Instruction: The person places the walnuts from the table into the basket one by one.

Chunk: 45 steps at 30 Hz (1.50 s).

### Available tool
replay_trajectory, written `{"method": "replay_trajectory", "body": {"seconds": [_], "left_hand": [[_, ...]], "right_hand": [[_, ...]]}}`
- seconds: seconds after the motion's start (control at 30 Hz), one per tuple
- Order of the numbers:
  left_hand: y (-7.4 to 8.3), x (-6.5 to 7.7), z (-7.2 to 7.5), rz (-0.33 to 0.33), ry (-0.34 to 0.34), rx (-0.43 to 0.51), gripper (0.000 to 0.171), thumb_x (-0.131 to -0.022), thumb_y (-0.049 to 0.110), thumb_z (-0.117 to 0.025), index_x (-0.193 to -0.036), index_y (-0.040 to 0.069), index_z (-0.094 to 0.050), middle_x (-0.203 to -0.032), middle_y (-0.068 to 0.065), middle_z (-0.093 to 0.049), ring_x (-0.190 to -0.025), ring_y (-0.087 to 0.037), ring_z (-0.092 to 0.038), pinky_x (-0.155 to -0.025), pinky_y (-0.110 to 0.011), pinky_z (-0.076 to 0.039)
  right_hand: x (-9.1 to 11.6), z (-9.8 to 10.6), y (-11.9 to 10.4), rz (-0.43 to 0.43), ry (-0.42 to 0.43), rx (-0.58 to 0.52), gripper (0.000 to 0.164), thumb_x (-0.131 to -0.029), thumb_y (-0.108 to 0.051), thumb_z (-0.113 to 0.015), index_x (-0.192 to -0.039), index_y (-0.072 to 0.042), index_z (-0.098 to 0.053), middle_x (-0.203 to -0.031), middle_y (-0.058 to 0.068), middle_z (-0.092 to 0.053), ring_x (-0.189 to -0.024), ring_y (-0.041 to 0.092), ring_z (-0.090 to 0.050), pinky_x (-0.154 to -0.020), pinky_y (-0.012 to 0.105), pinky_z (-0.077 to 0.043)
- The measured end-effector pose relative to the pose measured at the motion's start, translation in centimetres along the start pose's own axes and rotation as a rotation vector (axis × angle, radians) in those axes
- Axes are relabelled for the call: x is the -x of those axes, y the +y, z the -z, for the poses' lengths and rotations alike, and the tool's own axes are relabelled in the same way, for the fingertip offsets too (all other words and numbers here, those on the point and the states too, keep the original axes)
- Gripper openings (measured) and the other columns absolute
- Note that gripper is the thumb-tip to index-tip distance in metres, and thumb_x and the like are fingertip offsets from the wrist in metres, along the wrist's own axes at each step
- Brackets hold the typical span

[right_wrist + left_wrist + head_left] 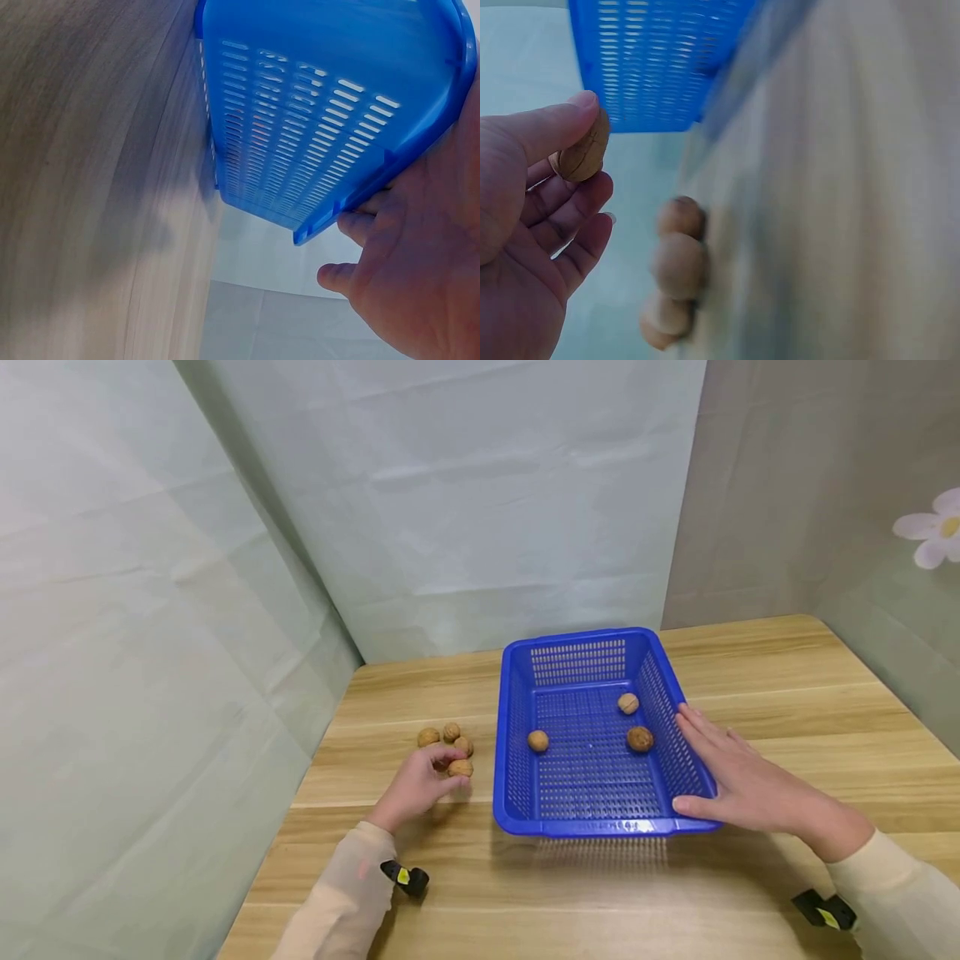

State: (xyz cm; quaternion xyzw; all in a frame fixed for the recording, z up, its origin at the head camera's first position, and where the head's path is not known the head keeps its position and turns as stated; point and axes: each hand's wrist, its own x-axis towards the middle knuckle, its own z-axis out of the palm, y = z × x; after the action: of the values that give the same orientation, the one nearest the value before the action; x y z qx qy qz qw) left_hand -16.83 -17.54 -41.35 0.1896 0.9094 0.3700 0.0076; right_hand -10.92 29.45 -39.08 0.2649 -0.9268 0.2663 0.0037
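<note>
My left hand [420, 787] pinches a walnut [585, 150] between thumb and fingers, to the left of the blue basket [517, 824]. In the left wrist view the held walnut is raised off the wooden table, apart from several other walnuts [681, 266]. That small group of walnuts [428, 737] lies just beyond the hand in the head view. Over on the basket's right rim rests my right hand [750, 783], its fingers extended along the edge and the thumb at the near corner. Inside the basket are three walnuts: one at left [537, 741], two toward the right [640, 739].
The wooden table [600, 902] runs back to a pale cloth wall [465, 510]. Another cloth hangs along the left side, and a flower print [937, 528] shows on the right one. Each wrist wears a black strap mount [405, 878].
</note>
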Motion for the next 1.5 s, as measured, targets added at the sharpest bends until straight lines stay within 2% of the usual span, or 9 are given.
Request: {"method": "replay_trajectory", "body": {"seconds": [0.17, 0.4, 0.63, 0.73, 0.83, 0.93, 1.1, 1.33, 1.5], "left_hand": [[2.0, -1.4, 1.3, -0.077, 0.033, 0.026, 0.03, -0.082, 0.014, -0.077, -0.109, 0.005, -0.068, -0.101, -0.003, -0.066, -0.087, -0.018, -0.059, -0.077, -0.045, -0.053], [5.9, -4.0, 2.6, -0.157, 0.033, -0.014, 0.03, -0.082, 0.017, -0.078, -0.109, 0.006, -0.069, -0.1, -0.001, -0.069, -0.091, -0.017, -0.06, -0.079, -0.042, -0.052], [10.1, -7.4, 3.1, -0.344, -0.017, -0.057, 0.029, -0.082, 0.021, -0.078, -0.108, 0.01, -0.071, -0.099, 0.005, -0.068, -0.091, -0.011, -0.059, -0.085, -0.034, -0.049], [11.7, -9.0, 2.8, -0.382, -0.044, -0.056, 0.03, -0.083, 0.019, -0.078, -0.109, 0.008, -0.07, -0.099, 0.004, -0.068, -0.09, -0.01, -0.059, -0.084, -0.031, -0.049], [13.2, -10.8, 2.2, -0.372, -0.068, -0.03, 0.032, -0.083, 0.019, -0.077, -0.112, 0.007, -0.069, -0.102, 0.001, -0.068, -0.092, -0.01, -0.06, -0.084, -0.032, -0.049], [14.5, -12.7, 1.1, -0.329, -0.096, -0.003, 0.033, -0.084, 0.021, -0.076, -0.114, 0.009, -0.068, -0.107, 0.002, -0.067, -0.095, -0.009, -0.06, -0.087, -0.03, -0.049], [15.9, -14.7, -0.9, -0.281, -0.14, 0.006, 0.034, -0.085, 0.024, -0.075, -0.116, 0.012, -0.068, -0.106, 0.004, -0.066, -0.093, -0.007, -0.058, -0.086, -0.027, -0.048], [16.6, -16.6, -3.5, -0.248, -0.173, 0.019, 0.037, -0.085, 0.027, -0.074, -0.118, 0.011, -0.067, -0.099, 0.005, -0.066, -0.086, -0.008, -0.058, -0.075, -0.023, -0.047], [16.2, -17.4, -5.1, -0.213, -0.184, 0.043, 0.034, -0.086, 0.029, -0.074, -0.115, 0.012, -0.068, -0.095, 0.006, -0.065, -0.083, -0.008, -0.058, -0.072, -0.023, -0.048]], "right_hand": [[0.0, 0.1, 0.0, -0.001, 0.001, -0.002, 0.105, -0.082, -0.047, -0.072, -0.153, -0.001, -0.01, -0.16, 0.015, -0.004, -0.145, 0.037, -0.01, -0.105, 0.07, -0.014], [0.0, 0.2, 0.0, 0.003, 0.003, -0.004, 0.104, -0.082, -0.045, -0.072, -0.153, -0.001, -0.01, -0.16, 0.016, -0.004, -0.145, 0.036, -0.009, -0.105, 0.07, -0.014], [0.1, 0.0, 0.0, 0.0, -0.003, -0.015, 0.104, -0.082, -0.043, -0.072, -0.153, -0.001, -0.009, -0.16, 0.015, -0.003, -0.146, 0.034, -0.006, -0.107, 0.068, -0.011], [0.1, 0.0, 0.0, 0.0, -0.005, -0.019, 0.104, -0.083, -0.043, -0.072, -0.153, -0.001, -0.008, -0.16, 0.015, -0.002, -0.146, 0.033, -0.006, -0.107, 0.068, -0.01], [0.2, 0.1, 0.0, 0.0, -0.006, -0.023, 0.104, -0.083, -0.043, -0.072, -0.153, -0.001, -0.008, -0.16, 0.015, -0.002, -0.146, 0.034, -0.005, -0.108, 0.067, -0.01], [0.2, 0.2, 0.0, -0.002, -0.009, -0.025, 0.104, -0.083, -0.043, -0.072, -0.153, 0.0, -0.008, -0.16, 0.016, -0.002, -0.146, 0.034, -0.005, -0.108, 0.067, -0.009], [0.3, 0.1, 0.1, -0.007, -0.015, -0.017, 0.105, -0.083, -0.044, -0.072, -0.153, -0.001, -0.007, -0.16, 0.015, -0.002, -0.146, 0.034, -0.004, -0.107, 0.068, -0.01], [0.4, -0.1, 0.2, 0.003, -0.008, -0.014, 0.105, -0.082, -0.046, -0.072, -0.154, -0.002, -0.008, -0.16, 0.014, -0.002, -0.146, 0.033, -0.004, -0.109, 0.066, -0.008], [0.4, 0.0, 0.1, -0.004, -0.004, -0.019, 0.105, -0.082, -0.046, -0.072, -0.154, -0.002, -0.008, -0.161, 0.013, -0.001, -0.146, 0.033, -0.004, -0.109, 0.066, -0.008]]}}
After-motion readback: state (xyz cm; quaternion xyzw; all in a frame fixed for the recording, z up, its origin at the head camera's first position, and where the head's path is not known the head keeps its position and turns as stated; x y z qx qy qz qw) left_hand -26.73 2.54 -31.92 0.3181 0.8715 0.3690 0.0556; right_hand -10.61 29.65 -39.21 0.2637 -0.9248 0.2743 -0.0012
